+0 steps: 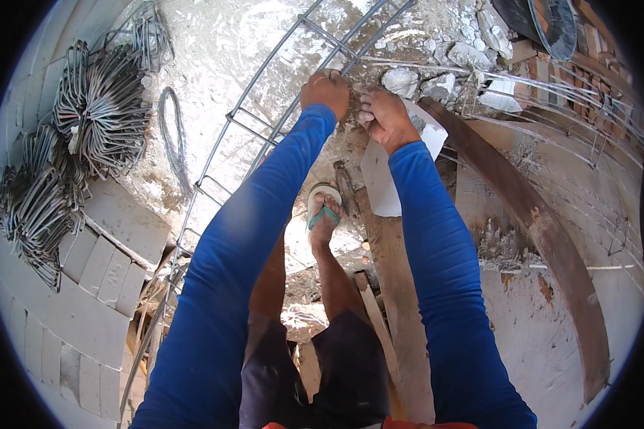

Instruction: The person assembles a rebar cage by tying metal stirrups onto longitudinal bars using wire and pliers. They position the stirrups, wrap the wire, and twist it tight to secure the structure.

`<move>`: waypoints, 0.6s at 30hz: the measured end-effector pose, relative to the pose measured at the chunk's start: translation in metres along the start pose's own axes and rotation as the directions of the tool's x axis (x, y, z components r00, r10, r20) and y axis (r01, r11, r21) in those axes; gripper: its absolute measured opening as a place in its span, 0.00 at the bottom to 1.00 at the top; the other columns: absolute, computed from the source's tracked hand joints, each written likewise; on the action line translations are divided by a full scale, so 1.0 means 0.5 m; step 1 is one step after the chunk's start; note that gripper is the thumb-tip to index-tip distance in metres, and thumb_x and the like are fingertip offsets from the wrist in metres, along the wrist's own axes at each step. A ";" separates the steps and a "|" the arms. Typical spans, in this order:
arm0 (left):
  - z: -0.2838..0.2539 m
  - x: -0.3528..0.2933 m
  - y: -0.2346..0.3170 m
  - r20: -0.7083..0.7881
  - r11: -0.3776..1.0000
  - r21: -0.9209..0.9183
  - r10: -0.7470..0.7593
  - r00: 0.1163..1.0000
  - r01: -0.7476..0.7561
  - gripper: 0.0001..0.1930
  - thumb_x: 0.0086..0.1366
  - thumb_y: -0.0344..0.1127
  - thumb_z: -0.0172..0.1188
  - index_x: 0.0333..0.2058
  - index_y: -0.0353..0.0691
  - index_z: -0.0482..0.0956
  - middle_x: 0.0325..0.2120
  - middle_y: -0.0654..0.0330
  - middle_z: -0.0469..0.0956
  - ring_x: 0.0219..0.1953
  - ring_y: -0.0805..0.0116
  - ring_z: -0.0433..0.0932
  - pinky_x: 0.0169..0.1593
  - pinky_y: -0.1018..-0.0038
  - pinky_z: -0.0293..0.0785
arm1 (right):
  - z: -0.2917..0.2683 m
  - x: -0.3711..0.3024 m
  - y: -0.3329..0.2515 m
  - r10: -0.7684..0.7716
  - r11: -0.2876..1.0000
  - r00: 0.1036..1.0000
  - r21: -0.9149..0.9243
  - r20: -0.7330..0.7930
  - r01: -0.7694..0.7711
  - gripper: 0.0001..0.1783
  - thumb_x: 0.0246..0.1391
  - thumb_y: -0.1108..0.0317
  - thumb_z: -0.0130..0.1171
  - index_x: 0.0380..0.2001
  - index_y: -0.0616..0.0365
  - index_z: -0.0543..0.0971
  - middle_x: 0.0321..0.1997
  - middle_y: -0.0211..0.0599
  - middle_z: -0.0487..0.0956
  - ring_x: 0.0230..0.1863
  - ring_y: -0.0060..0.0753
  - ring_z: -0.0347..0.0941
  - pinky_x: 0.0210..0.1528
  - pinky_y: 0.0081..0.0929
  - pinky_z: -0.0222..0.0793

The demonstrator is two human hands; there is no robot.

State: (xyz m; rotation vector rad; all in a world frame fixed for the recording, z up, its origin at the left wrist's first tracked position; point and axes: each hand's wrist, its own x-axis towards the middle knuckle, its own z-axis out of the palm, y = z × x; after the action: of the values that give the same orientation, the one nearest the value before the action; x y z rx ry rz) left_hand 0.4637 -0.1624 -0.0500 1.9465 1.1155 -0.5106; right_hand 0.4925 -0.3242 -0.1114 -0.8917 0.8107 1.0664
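Observation:
A rebar cage of long steel bars joined by square stirrups runs from the top centre down to the lower left. My left hand is closed over its right-hand bar, near a cross piece; the fingertips are hidden under the hand. Just to the right, my right hand has its fingers curled in, knuckles dusty. Whatever it may hold is too small or hidden to make out. Beneath that hand and wrist lies a flat white slab piece.
Bundles of bent stirrups lie on stacked blocks at the left, beside a wire coil. A curved-looking plank, thin steel rods, rubble and a dark bucket occupy the right. My sandalled foot stands below the hands.

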 end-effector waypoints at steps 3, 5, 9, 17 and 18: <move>-0.011 0.002 -0.006 0.000 0.995 -0.019 0.097 0.995 -0.097 0.20 0.69 0.43 0.51 0.42 0.31 0.81 0.39 0.36 0.82 0.46 0.36 0.80 0.53 0.52 0.74 | 0.076 -0.041 -0.027 -0.044 0.997 0.994 -0.064 -0.095 0.038 0.12 0.68 0.75 0.46 0.46 0.68 0.78 0.27 0.25 0.66 0.22 0.17 0.57 0.21 0.18 0.57; -0.009 -0.020 0.006 -0.034 0.983 -0.134 0.123 0.992 -0.126 0.20 0.68 0.43 0.52 0.44 0.29 0.80 0.42 0.35 0.81 0.48 0.36 0.79 0.55 0.53 0.73 | 0.074 -0.061 -0.034 -0.017 0.996 0.994 -0.089 -0.109 0.007 0.13 0.69 0.75 0.43 0.47 0.67 0.77 0.27 0.26 0.67 0.23 0.17 0.59 0.21 0.18 0.58; 0.011 -0.136 0.038 -0.401 0.917 -0.161 0.277 0.873 -0.365 0.22 0.69 0.43 0.53 0.51 0.29 0.76 0.49 0.33 0.77 0.54 0.36 0.75 0.60 0.54 0.69 | 0.061 -0.047 -0.035 0.018 0.998 0.986 -0.055 -0.164 -0.027 0.15 0.70 0.74 0.41 0.49 0.65 0.76 0.28 0.27 0.68 0.24 0.19 0.62 0.23 0.18 0.62; 0.105 -0.113 -0.044 0.237 0.813 -0.555 -0.051 0.970 0.178 0.25 0.71 0.44 0.55 0.60 0.35 0.73 0.48 0.45 0.80 0.50 0.53 0.79 0.54 0.64 0.72 | 0.064 -0.030 -0.064 0.113 0.927 0.992 -0.353 -0.058 -0.126 0.14 0.71 0.68 0.45 0.51 0.58 0.77 0.34 0.31 0.74 0.32 0.26 0.71 0.35 0.27 0.75; 0.112 -0.099 -0.054 0.285 0.771 -0.603 -0.035 0.958 0.207 0.25 0.70 0.44 0.55 0.61 0.35 0.73 0.49 0.46 0.80 0.50 0.56 0.79 0.54 0.65 0.73 | 0.068 -0.032 -0.069 0.102 0.883 0.992 -0.453 -0.078 -0.126 0.14 0.71 0.68 0.45 0.52 0.57 0.77 0.36 0.32 0.76 0.34 0.27 0.73 0.36 0.30 0.76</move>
State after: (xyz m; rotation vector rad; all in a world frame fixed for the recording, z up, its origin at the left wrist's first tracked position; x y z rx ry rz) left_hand 0.4174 -0.2259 -0.0613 1.1874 1.0705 -0.3779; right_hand 0.5248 -0.3072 -0.0759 -1.2854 0.6685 1.3755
